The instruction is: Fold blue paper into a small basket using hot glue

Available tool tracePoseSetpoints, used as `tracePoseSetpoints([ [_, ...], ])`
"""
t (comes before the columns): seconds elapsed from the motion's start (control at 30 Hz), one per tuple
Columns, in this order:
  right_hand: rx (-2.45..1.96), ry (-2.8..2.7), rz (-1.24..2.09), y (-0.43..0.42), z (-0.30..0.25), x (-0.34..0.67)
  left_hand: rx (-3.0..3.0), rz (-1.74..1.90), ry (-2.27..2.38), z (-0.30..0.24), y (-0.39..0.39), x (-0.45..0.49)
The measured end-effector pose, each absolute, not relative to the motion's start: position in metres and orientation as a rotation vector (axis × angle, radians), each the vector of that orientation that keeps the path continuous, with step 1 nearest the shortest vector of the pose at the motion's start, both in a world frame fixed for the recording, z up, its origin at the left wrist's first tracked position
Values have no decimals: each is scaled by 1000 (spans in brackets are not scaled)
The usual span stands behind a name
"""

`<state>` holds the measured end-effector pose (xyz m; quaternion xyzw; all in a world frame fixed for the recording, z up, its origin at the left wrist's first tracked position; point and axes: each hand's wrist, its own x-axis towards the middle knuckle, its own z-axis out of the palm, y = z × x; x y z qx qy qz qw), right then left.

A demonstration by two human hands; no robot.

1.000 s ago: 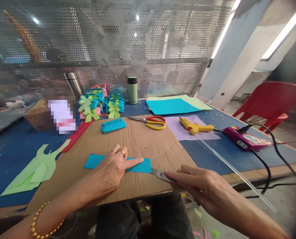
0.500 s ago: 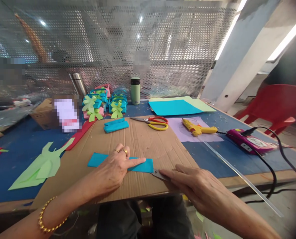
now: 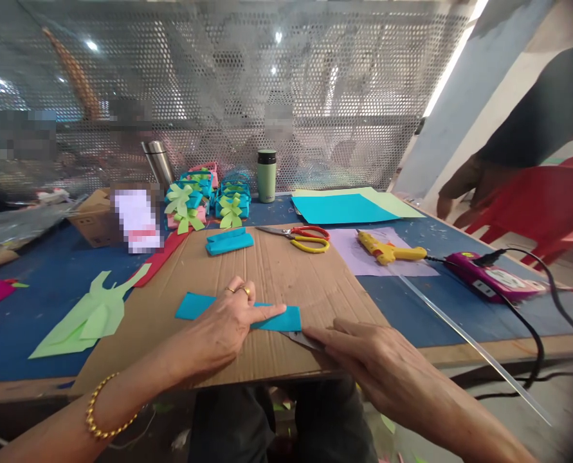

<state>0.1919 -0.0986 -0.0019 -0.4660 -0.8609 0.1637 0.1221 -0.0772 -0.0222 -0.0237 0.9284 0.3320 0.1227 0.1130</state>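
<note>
A strip of bright blue sheet [image 3: 192,307] lies on a piece of brown cardboard [image 3: 170,360]. My left hand [image 3: 235,312] presses it down, index finger stretched along the strip and other fingers bent. From the right, my right hand [image 3: 363,350] grips a thin, flat grey metal tool [image 3: 303,339], like a blade; most of it is hidden beneath the fingers. The tool's tip touches the strip's near edge. Beyond the hands lie a folded blue piece [image 3: 229,242] and scissors [image 3: 310,238] with red and yellow handles.
A yellow glue gun [image 3: 390,249] rests on lilac sheet at right, beside a magenta power strip [image 3: 491,276] with black cables. Blue sheet [image 3: 344,209], a green tumbler [image 3: 267,177] and small decorated baskets [image 3: 187,199] stand behind. Green cutouts [image 3: 86,315] lie left. A person [image 3: 518,116] is by the red chair.
The metal tool's tip has moved left along the near edge of the blue strip. My left hand stays pressed on it. A person's arm has come into view at right.
</note>
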Motion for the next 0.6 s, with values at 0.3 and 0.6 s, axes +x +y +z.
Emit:
tracePoseSetpoints([
  [0.3, -1278, -2481, 457, -105, -3, 194, 2692, 354, 984, -27, -21, -78],
  [0.6, -1337, -2516, 500, -98, -4, 182, 2656, 316, 987, -18, -22, -77],
])
